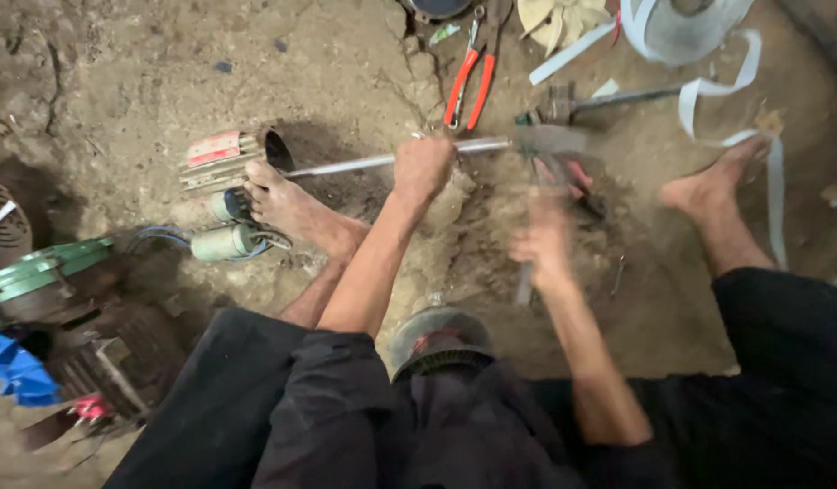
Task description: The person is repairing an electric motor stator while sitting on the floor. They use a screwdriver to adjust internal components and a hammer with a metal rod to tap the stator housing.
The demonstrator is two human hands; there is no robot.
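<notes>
My left hand (423, 167) is closed around a long metal rod (346, 164) that lies across the dirt floor and runs into the open end of a small ribbed motor housing (228, 158). My left foot (287, 204) rests against that housing. My right hand (547, 243) is blurred by motion and grips the handle of a hammer-like tool (525, 282), just below the rod's right end. A round motor part (437, 340) sits between my knees.
Red-handled pliers (468, 86) lie above the rod. A hammer (600, 100), white strapping (726, 86) and a plastic fan (559, 18) are at top right. A green motor (38, 272), capacitors (221, 242) and a blue piece (15, 371) sit at left. My right foot (713, 186) is planted at right.
</notes>
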